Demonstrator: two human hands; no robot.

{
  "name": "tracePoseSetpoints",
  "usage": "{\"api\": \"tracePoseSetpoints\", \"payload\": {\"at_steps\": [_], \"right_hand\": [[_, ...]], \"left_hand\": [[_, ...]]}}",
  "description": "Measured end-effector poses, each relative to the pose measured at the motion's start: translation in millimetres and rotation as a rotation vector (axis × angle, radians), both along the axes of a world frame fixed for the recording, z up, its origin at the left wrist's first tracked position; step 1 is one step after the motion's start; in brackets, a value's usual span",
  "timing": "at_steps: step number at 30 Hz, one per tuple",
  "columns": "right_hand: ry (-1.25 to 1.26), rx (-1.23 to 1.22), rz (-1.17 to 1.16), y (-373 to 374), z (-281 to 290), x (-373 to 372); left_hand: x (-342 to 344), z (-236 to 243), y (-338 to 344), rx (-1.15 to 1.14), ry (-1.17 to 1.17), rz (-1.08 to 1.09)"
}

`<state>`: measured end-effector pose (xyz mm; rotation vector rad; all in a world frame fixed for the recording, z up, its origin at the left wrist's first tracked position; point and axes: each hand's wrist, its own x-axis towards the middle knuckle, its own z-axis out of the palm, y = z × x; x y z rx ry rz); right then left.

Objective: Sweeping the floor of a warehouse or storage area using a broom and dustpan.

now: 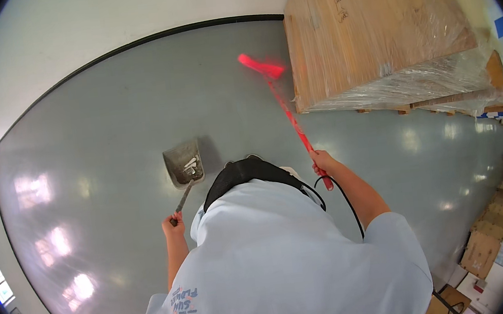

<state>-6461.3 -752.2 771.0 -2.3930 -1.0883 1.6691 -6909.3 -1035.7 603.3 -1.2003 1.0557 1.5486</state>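
My left hand (173, 224) is closed around the end of a dustpan's dark handle. The grey, worn dustpan (183, 149) is out to my front left, with several whitish scraps (190, 164) lying in it. My right hand (323, 163) grips a red broom (292, 119) near the top of its stick. Its stick slants forward and left from that hand. The bright red broom head (260, 66) is far ahead at the floor, close to a wooden crate, and looks slightly blurred.
A large wooden crate (373, 28) wrapped in clear film stands at the front right. A black skirting strip (147, 38) runs along the far wall. A black cable (346, 199) hangs by my right forearm. Cardboard boxes (482, 252) line the right side of the grey floor (95, 124).
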Motion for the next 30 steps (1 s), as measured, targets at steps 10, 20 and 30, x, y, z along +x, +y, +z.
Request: {"api": "tracePoseSetpoints", "payload": {"at_steps": [10,20,30], "right_hand": [[0.227,-0.093,0.007,38,112,162],[0.172,-0.159,-0.055,30,76,197],[-0.093,0.077,0.414,-12,138,249]], "left_hand": [[170,-6,38,-0.005,-0.041,0.010],[205,-3,72,-0.059,-0.060,-0.055],[195,0,93,-0.015,0.007,-0.060]]}}
